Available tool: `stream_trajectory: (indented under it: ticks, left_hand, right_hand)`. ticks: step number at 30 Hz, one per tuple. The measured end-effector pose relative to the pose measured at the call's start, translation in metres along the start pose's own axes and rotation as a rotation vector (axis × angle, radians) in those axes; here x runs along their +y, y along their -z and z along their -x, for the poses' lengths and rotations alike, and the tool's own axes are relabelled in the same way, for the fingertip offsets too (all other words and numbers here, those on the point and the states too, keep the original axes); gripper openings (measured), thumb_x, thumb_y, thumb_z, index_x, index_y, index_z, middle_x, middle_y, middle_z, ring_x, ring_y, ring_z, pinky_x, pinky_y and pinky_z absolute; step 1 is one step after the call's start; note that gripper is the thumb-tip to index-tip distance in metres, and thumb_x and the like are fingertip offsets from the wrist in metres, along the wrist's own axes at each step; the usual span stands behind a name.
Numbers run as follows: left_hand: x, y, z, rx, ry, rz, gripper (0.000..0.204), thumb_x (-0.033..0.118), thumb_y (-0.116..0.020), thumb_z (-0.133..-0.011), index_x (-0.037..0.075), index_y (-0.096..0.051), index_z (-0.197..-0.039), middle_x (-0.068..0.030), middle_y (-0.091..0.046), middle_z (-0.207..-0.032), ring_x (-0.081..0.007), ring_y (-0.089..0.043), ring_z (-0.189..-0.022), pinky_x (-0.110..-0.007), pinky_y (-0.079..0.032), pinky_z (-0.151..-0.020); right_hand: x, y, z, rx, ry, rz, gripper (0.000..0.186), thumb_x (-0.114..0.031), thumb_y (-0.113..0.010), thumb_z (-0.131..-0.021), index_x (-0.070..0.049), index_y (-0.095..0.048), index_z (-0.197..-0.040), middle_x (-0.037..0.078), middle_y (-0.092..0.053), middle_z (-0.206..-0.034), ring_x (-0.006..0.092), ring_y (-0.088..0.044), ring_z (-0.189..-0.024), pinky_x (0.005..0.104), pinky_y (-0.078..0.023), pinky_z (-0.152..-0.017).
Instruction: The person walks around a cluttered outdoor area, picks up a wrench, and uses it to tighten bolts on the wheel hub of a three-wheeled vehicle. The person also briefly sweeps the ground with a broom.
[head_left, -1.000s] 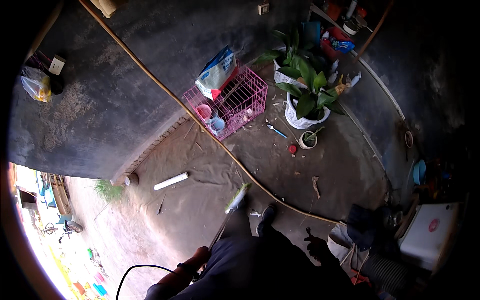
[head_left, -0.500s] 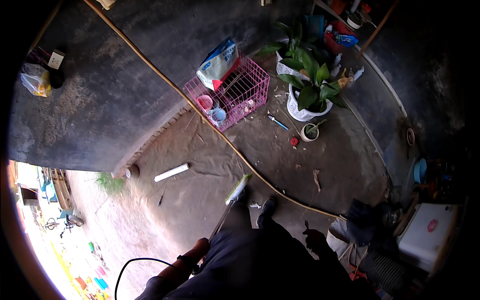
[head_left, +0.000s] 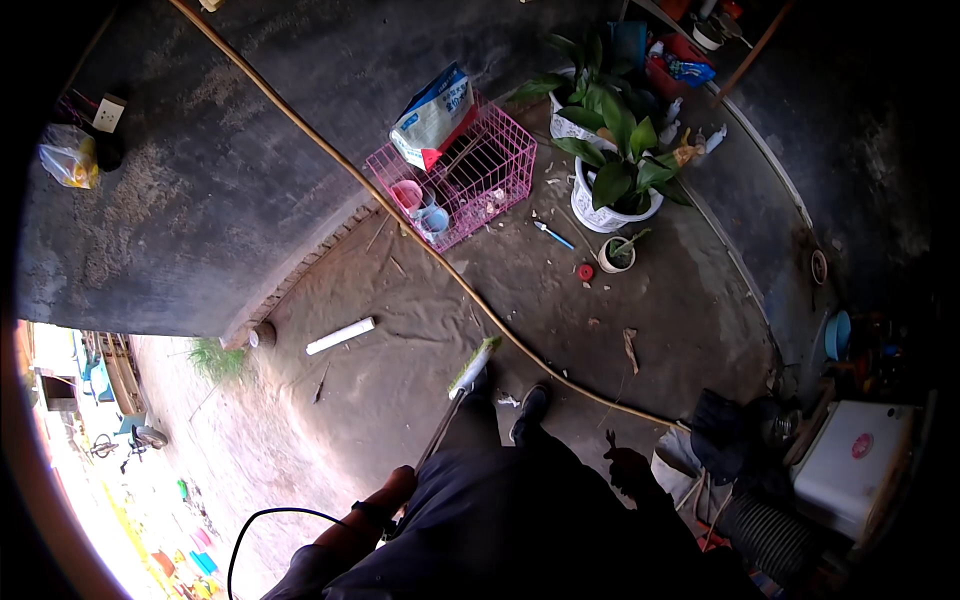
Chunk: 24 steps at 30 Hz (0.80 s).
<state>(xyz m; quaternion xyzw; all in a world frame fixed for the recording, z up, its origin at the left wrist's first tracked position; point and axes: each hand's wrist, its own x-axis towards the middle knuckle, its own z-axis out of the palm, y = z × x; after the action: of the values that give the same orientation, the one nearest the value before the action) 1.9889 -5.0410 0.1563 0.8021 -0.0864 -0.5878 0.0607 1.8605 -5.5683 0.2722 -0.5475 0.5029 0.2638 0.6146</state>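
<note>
My left hand (head_left: 401, 484), with a dark band at the wrist, is closed round the dark handle of a brush (head_left: 474, 368). The brush's white and green head rests by my foot, and the handle runs back along my leg. A thin dark cable loops beside my left forearm. On the other side, my right hand (head_left: 629, 472) hangs in deep shadow by my leg. A slim forked shape (head_left: 611, 441) sticks up from it, too dark to name; the fingers look closed, though details are hidden.
A long hose (head_left: 462, 288) crosses the floor. Beyond it stand a pink wire cage (head_left: 500, 165) with a bag on top and potted plants (head_left: 605, 216). A white tube (head_left: 340, 336) lies at left. A white box (head_left: 850, 465) and ribbed hose (head_left: 765, 530) stand at right.
The floor and objects sit slightly higher and farther left in the picture. The forked shape at my right hand shows a little more clearly; my left hand keeps its hold on the brush.
</note>
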Motion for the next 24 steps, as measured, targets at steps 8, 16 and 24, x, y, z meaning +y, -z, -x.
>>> stream_trajectory:
  ticks: [8,16,24]
  left_hand:
    - [-0.019,-0.015,-0.010,0.032,-0.130,-0.109,0.034,0.026,-0.050,-0.093,-0.003,-0.066,-0.101,-0.0290,-0.065,-0.107,-0.0435,-0.063,-0.105,-0.048,-0.052,-0.090]
    - [-0.015,-0.032,-0.002,0.120,-0.103,-0.027,0.032,0.024,-0.050,-0.091,-0.003,-0.066,-0.098,-0.0287,-0.066,-0.103,-0.0437,-0.063,-0.103,-0.049,-0.051,-0.089]
    - [-0.015,-0.073,0.018,0.116,-0.044,0.095,0.034,0.027,-0.053,-0.089,-0.003,-0.069,-0.094,-0.0296,-0.067,-0.101,-0.0449,-0.063,-0.102,-0.049,-0.051,-0.087]
  right_hand:
    - [0.008,0.002,-0.005,-0.010,0.004,-0.024,0.028,-0.030,-0.061,-0.092,-0.003,-0.067,-0.099,0.006,-0.058,-0.069,0.0148,-0.057,-0.054,0.0301,-0.047,-0.050]
    - [0.000,0.008,-0.008,-0.033,0.012,0.009,0.031,-0.032,-0.061,-0.093,-0.003,-0.066,-0.101,0.005,-0.058,-0.069,0.0144,-0.056,-0.055,0.0302,-0.046,-0.050]
    - [-0.031,0.012,-0.016,-0.082,0.058,0.152,0.033,-0.033,-0.060,-0.094,-0.002,-0.066,-0.102,0.005,-0.058,-0.071,0.0138,-0.056,-0.056,0.0293,-0.043,-0.049]
